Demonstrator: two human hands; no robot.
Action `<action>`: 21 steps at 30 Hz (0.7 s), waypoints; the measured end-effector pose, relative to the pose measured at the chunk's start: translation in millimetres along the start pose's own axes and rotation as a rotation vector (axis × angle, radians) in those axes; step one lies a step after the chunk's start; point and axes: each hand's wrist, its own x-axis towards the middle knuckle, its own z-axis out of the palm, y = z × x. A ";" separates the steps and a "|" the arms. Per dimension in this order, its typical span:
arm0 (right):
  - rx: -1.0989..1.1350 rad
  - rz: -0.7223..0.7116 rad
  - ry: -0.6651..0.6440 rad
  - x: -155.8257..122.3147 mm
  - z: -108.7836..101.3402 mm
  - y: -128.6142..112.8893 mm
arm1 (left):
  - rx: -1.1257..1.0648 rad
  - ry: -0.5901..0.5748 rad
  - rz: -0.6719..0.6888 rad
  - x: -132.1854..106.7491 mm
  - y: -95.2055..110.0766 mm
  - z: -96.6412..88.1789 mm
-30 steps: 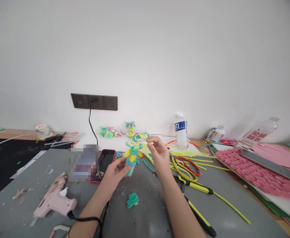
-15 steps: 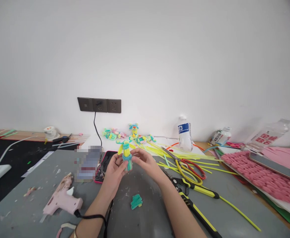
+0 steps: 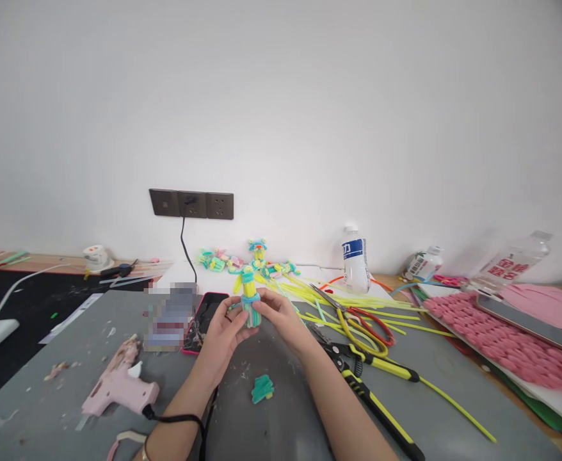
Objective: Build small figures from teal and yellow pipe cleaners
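Between my hands stands a small figure (image 3: 249, 288) made of yellow, blue and green pipe cleaners, held upright above the table. My left hand (image 3: 227, 325) is closed round its lower body from the left. From the right, my right hand (image 3: 281, 315) pinches its middle with thumb and fingers. Below them on the grey mat lies a small green pipe-cleaner piece (image 3: 262, 389). Several similar pipe-cleaner figures (image 3: 214, 261) rest on white paper near the wall.
A pink glue gun (image 3: 120, 384) with a black cord lies left, near a pink-edged phone (image 3: 210, 308). Scissors (image 3: 342, 315), wire pliers (image 3: 374, 397) and yellow pipe cleaners (image 3: 406, 312) lie right. Behind them stands a bottle (image 3: 355, 262). A pink knitted piece (image 3: 492, 333) is far right.
The figure has turned and shifted slightly right in my hands. My right hand's fingers have closed in more on its middle. The view has moved a little.
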 end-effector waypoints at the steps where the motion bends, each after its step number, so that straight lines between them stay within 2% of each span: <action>1: 0.031 0.006 0.020 1.0 -1.5 1.5 | 0.008 0.008 0.006 0.2 -0.6 -0.2; 7: 0.242 0.001 0.223 7.7 -10.3 3.4 | 0.135 -0.027 0.003 1.7 0.5 -3.2; 11: 0.346 -0.037 0.342 9.5 -16.9 -0.1 | 0.135 -0.008 0.063 1.2 3.6 -3.4; 15: 0.364 -0.119 0.460 11.5 -29.0 1.7 | 0.070 0.067 0.139 2.7 4.8 -3.3; 21: 0.282 -0.229 0.718 14.6 -49.4 5.8 | -0.044 0.226 0.284 7.3 6.1 -5.2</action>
